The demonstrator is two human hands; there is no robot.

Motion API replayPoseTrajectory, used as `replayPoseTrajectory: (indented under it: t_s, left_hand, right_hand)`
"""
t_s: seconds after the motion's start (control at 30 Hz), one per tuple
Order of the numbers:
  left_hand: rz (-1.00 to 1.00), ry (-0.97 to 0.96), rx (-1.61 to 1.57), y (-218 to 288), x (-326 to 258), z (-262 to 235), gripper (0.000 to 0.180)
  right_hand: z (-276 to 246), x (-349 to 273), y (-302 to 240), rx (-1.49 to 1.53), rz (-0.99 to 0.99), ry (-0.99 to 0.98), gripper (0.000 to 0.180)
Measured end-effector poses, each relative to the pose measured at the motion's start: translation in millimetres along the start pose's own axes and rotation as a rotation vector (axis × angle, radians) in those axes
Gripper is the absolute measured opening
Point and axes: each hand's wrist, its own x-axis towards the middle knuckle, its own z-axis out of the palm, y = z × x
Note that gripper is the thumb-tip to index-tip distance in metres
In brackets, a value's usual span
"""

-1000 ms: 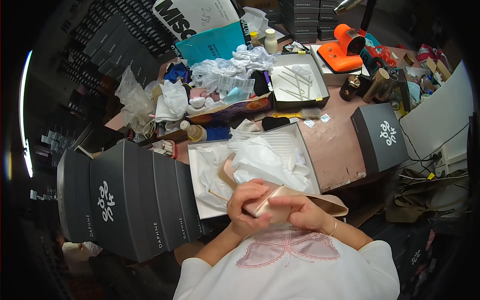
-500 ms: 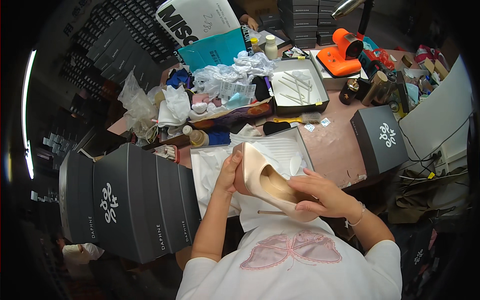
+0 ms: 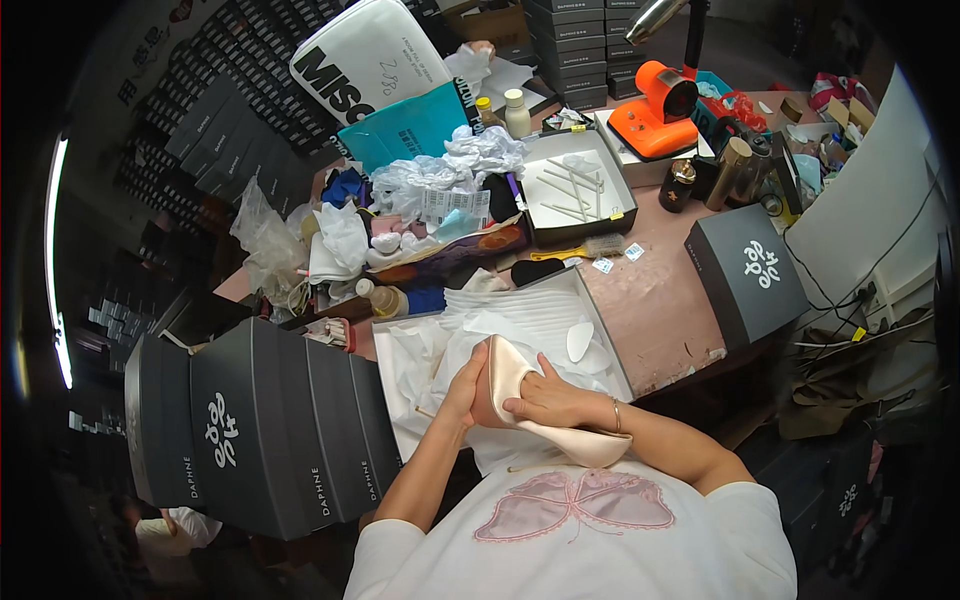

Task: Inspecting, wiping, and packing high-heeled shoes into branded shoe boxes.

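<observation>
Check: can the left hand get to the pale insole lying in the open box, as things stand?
Probably not right away. The left hand is wrapped around the pink shoe, and the right hand and that shoe sit between it and the insole. Nothing covers the insole itself.

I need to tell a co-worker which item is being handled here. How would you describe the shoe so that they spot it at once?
Start at the open shoe box lined with white tissue paper, at the near edge of the pinkish table. At its near side, the left hand and right hand hold the shoe. It is pale pink, glossy and pointed, the only footwear among boxes and wrappings.
</observation>
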Motion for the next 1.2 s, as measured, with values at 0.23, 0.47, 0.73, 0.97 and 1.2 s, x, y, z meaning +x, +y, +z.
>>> replayPoseTrajectory:
  t_s: [0.23,0.47,0.73,0.97,1.2]
  left_hand:
    - [0.045,-0.058,0.023,7,-4,-19,0.052]
    - [0.04,-0.099,-0.08,-2,-1,-32,0.047]
    - [0.024,-0.134,-0.033,-3,22,-10,0.046]
    - [-0.063,-0.025,0.008,0,13,7,0.043]
    - [-0.039,-0.012,0.145,1,7,2,0.044]
  right_hand:
    - [12,9,-4,0.072,-0.071,0.164,0.068]
    - [-30,-63,-22,0.579,-0.059,-0.141,0.051]
    - [-11,-35,2,-0.083,0.008,0.207,0.043]
    - [14,0,11,-0.132,0.198,0.409,0.045]
    - [21,-2,5,-0.053,0.305,0.313,0.042]
